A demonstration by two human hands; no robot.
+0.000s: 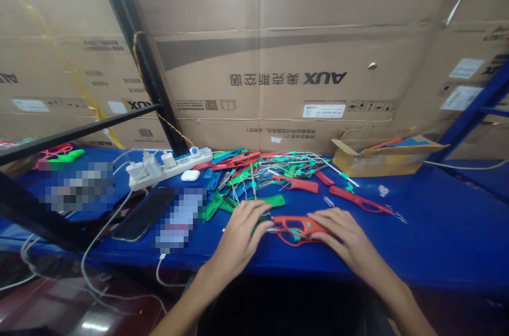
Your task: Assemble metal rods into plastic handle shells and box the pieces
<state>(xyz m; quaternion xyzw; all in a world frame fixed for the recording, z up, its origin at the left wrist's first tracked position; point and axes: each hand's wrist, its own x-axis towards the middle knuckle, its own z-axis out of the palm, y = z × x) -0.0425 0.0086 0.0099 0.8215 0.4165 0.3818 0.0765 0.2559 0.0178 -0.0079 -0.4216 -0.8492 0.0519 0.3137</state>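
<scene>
**Red plastic frame (298,226) sitting under both hands, and that metal pin has me a bit nervous**

The main risk I'm seeing is the thin metal pin (271,229) sticking out of the frame's left end. If the left hand's fingertips are pushing on it at a bad angle, it could slip and jab one of them. The frame is also lying flat near the front edge of the blue tabletop (437,240), so a hard sideways shove could send it over. Just behind it, a messy heap of red, green and blue plastic parts (254,177) is bristling with metal rods, and a careless wrist could easily snag one or knock the pile around.

As for the pose, both forearms are reaching in from the bottom of the view and angling toward each other. The right hand (342,235) is draped over the frame's right end with its fingers together and pointing left. The left hand (238,235) is sitting just beside the frame, with its fingers angled toward the pin. Neither grip looks clearly clamped, but the fingers are hiding the contact, so I can't tell how firmly either hand is holding on.
</scene>
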